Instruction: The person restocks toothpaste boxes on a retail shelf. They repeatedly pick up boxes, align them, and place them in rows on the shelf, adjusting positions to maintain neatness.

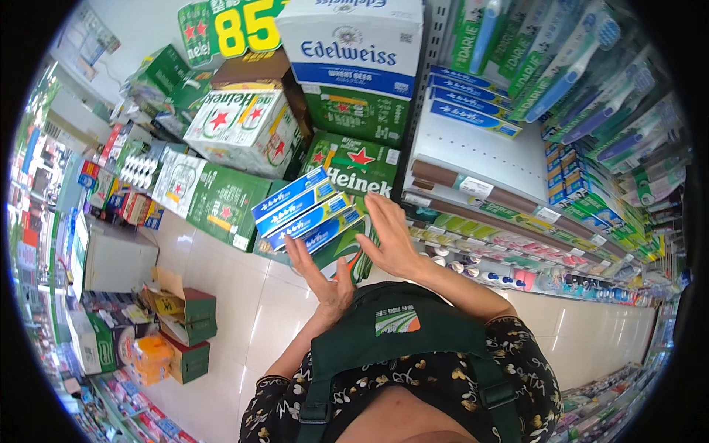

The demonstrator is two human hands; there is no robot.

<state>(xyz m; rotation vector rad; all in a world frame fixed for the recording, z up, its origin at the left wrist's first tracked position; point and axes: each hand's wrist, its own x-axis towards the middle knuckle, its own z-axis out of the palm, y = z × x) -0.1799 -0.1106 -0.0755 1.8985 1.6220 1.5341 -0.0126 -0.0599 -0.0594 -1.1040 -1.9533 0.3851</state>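
Note:
Several long blue toothpaste boxes (299,213) lie side by side, slightly fanned, on top of green beer cartons in front of me. My left hand (321,279) is at their near edge, fingers spread, the fingertips overlapping the lowest box. Whether they touch it I cannot tell. Past the boxes' right end is my right hand (390,238), thumb and fingers apart, nothing held. Behind it a green Heineken carton (357,160) shows its star. On the shelf to the right, similar blue toothpaste boxes (471,102) lie in a row at the back.
A shelf rack (476,149) with hanging toothbrushes (576,66) and Darlie boxes (587,194) runs along the right. An Edelweiss carton (352,52) tops the stack ahead. Heineken cartons (238,127) stand to the left. Opened cardboard boxes (191,318) sit on the tiled floor (238,293).

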